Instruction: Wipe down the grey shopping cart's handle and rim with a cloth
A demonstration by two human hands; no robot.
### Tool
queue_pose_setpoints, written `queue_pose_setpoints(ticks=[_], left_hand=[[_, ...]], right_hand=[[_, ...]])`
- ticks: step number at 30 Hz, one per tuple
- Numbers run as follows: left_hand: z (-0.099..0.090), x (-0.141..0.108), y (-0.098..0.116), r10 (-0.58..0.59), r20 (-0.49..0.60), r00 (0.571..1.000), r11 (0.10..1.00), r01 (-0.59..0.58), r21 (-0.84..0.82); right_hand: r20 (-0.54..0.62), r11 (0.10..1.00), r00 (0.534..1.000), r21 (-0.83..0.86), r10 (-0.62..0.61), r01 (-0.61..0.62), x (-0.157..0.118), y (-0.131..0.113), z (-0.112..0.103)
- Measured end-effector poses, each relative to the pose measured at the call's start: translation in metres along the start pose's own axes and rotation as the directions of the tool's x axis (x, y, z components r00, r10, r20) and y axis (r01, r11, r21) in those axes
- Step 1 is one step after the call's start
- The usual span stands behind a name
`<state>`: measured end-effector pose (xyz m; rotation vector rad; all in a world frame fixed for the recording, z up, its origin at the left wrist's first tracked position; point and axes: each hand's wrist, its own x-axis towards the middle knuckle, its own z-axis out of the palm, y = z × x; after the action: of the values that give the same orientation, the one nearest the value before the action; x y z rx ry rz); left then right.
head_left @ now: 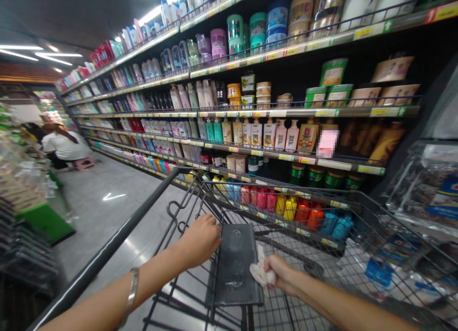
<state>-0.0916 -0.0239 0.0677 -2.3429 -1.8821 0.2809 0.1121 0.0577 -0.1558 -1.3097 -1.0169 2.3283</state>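
Observation:
My right hand [281, 271] is closed around a crumpled white cloth [263, 269], which touches the right edge of a dark flat panel [236, 259] in the shopping cart. Whether the cloth is fabric or tissue, I cannot tell. At the panel's upper left edge, my left hand [203, 238] is closed with its fingers curled down. What it grips, if anything, is hidden under the fingers. A metal bangle sits on the left wrist. Around both hands runs the dark wire frame of the shopping cart [118, 238], its handle bar on the left.
Long shelves [266, 112] of bottles and tubs line the far side of the cart. Colourful bottles [263, 197] stand on the bottom shelf. Packaged goods [404, 269] are to the right. Down the grey aisle floor [107, 178], a person in white [64, 142] sits low near a green-based display.

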Motion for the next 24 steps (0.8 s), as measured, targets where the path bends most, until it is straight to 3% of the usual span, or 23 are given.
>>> queue_pose_setpoints(ticks=[3,6,8,12,15,17,19,24], left_hand=[[0.008,-0.004,0.030,0.134,0.132,0.982,0.991,-0.133,-0.016],[0.026,-0.005,0.061,0.243,0.271,0.931,0.967,-0.256,0.014],[0.043,-0.002,0.076,0.275,0.292,0.916,0.948,-0.309,0.075],[0.081,0.007,0.090,0.268,0.282,0.921,0.931,-0.323,0.169],[0.108,0.013,0.093,0.202,0.286,0.937,0.960,-0.247,0.132],[0.127,0.015,0.096,0.115,0.249,0.962,0.978,-0.153,0.140],[0.145,0.015,0.098,0.049,0.132,0.990,0.980,-0.074,0.185],[0.183,0.011,0.103,0.062,-0.120,0.991,0.957,-0.025,0.287]], right_hand=[[-0.054,1.000,0.998,0.001,-0.018,0.018,-0.001,-0.003,0.005],[0.030,0.999,0.999,0.023,-0.023,0.022,-0.002,-0.008,0.008],[0.049,0.999,0.999,0.041,-0.007,0.005,-0.001,-0.011,0.009],[0.064,0.996,0.997,0.066,0.050,-0.054,-0.001,-0.020,0.010],[0.102,0.991,0.991,0.094,0.089,-0.099,-0.003,-0.026,0.011],[0.120,0.985,0.986,0.119,0.112,-0.127,-0.006,-0.030,0.012],[0.126,0.981,0.984,0.135,0.125,-0.142,-0.008,-0.031,0.013],[0.190,0.977,0.975,0.154,0.117,-0.147,-0.008,-0.027,0.010]])
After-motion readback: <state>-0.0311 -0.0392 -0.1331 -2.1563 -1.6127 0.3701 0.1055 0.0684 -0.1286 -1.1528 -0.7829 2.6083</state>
